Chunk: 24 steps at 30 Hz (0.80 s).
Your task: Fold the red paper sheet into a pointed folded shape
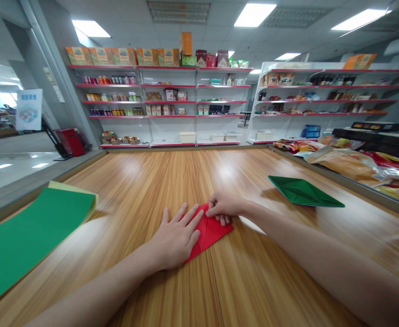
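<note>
A folded sheet of red paper point(208, 234) lies on the wooden table, with crease lines across it. My left hand point(177, 236) rests flat over its left part, fingers spread, hiding that side. At the paper's upper right edge, my right hand point(224, 206) has its thumb and index finger pinched on the red paper, the other fingers curled beneath. Farther right sits a folded green paper shape point(304, 191), pointed at both ends like a boat. To the left are large green paper sheets point(39, 231) with a pale yellow sheet point(92, 206) under them.
The wooden table point(145, 181) has a raised edge. Bagged snacks point(349, 165) and dark boxes point(372, 141) are piled beyond its right edge. Shelves of goods point(172, 85) stand behind. A red box point(70, 141) and a sign board point(29, 109) are at the far left.
</note>
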### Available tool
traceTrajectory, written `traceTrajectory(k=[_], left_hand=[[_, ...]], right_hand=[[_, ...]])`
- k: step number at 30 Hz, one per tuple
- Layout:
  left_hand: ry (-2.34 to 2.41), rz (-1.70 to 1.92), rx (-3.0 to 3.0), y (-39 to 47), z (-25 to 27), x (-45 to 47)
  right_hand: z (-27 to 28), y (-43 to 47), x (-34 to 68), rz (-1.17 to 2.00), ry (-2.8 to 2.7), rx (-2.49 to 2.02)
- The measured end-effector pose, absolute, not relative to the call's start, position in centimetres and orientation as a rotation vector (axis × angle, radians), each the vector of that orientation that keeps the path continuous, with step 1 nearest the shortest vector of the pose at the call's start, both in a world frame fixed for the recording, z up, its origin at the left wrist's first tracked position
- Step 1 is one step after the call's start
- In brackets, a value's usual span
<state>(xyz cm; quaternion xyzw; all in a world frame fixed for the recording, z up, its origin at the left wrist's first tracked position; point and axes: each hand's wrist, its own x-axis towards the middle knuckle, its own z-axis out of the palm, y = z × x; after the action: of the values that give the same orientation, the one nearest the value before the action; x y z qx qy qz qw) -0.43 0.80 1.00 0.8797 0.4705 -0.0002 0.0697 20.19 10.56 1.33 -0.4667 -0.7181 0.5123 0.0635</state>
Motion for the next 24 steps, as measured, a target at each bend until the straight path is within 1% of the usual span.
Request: traceTrajectory(k=[5, 9, 12, 20, 24], left_hand=[[1.41, 0.011, 2.654, 0.8, 0.8, -0.6], [1.407, 0.021, 2.661, 0.8, 0.6, -0.7], [1.408, 0.043, 2.657, 0.8, 0.6, -0.7], [1.477, 0.207, 2.582, 0.8, 0.4, -0.5], [1.545, 0.32, 2.526, 0.9, 0.1, -0.5]], right_hand=[[1.2, 10.8, 20.5, 1.456, -2.138, -1.468], [0.8, 11.6, 20.9, 1.292, -2.117, -1.532], [0.4, 12.1, 21.1, 1.081, -2.075, -1.6], [0.3, 10.5, 20.5, 0.341, -1.983, -1.676], [0.3, 8.4, 18.8, 0.244, -2.061, -1.639]])
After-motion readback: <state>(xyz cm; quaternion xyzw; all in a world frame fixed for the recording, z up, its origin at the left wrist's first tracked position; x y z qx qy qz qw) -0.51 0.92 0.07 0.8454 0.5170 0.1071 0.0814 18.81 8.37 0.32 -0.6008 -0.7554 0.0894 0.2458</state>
